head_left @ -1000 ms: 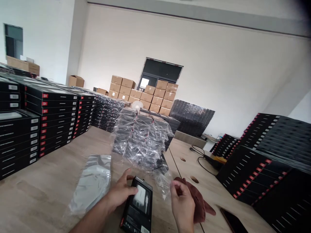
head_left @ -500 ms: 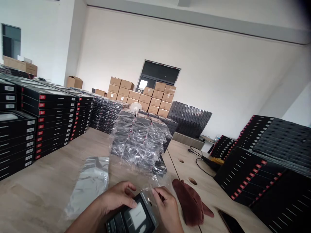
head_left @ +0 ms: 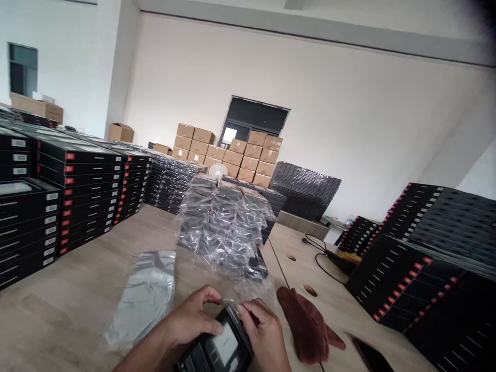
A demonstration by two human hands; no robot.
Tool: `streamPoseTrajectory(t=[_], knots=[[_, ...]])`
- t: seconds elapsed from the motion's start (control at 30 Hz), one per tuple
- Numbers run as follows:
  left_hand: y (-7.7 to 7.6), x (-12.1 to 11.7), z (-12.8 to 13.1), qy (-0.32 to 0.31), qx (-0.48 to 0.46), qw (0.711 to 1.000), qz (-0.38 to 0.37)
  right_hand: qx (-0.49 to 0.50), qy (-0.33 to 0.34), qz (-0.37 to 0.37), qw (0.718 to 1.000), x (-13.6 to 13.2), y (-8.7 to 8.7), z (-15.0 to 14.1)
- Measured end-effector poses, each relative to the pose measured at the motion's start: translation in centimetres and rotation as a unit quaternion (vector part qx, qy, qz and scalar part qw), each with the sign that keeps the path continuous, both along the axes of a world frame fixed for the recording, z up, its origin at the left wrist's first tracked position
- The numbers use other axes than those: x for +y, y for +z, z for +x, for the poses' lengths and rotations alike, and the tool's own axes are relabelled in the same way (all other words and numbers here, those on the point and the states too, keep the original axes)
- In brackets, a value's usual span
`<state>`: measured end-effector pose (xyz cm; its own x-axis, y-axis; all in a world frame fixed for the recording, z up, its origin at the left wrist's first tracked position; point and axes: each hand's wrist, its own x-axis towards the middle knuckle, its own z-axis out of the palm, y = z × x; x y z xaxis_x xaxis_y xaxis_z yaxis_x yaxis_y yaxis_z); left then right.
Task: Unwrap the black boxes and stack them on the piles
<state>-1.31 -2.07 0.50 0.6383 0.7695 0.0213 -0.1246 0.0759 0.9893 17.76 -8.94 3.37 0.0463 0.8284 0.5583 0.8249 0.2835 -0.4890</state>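
A black product box (head_left: 225, 345) with a pale device pictured on its face is tilted in front of me at the bottom of the view. My left hand (head_left: 196, 320) grips its left side, thumb on the front and index finger curved over the top. With thumb and fingertips pinched, my right hand (head_left: 263, 328) is at the box's upper right corner on the clear plastic bag (head_left: 251, 289), whose thin film shows just beyond the box. The box's lower end runs out of view. Left of my hands lies a stack of flat clear bags (head_left: 145, 292).
Plastic-wrapped boxes (head_left: 225, 222) are piled ahead. Black box stacks stand on the left (head_left: 89, 201) and right (head_left: 403, 279). A brown cloth (head_left: 304, 323), a phone (head_left: 372, 355) and a black cable (head_left: 321, 253) lie to the right. Cartons (head_left: 232, 155) line the wall.
My right fingertips have come in closer to the box's top corner, and the film stretched above them has dropped lower. My left hand keeps its hold. The view has shifted slightly.
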Motion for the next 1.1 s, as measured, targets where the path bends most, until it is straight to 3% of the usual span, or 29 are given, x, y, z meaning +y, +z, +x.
streamPoseTrajectory(t=[0.17,0.43,0.6,0.77,0.97,1.1], knots=[[-0.4,-0.2,0.3,-0.003,0.005,1.000,0.015,-0.019,-0.087,0.033,0.995,0.1,-0.4,0.1],[-0.9,-0.4,0.7,-0.009,0.020,1.000,0.012,-0.089,-0.112,0.014,0.990,0.0,-0.6,-0.2],[-0.7,-0.4,0.7,0.033,0.024,0.998,0.039,-0.094,-0.040,0.005,0.995,0.1,-0.6,-0.7],[-0.1,-0.3,0.6,0.045,0.013,0.999,0.019,-0.064,-0.031,0.011,0.997,0.2,-0.8,-0.5],[0.0,-0.2,0.4,0.033,0.065,0.990,0.123,-0.057,-0.005,0.007,0.998,0.4,-1.2,-0.2],[0.1,-0.3,0.1,0.062,0.138,0.977,0.152,-0.059,0.003,0.021,0.998,0.5,-1.3,-0.1]])
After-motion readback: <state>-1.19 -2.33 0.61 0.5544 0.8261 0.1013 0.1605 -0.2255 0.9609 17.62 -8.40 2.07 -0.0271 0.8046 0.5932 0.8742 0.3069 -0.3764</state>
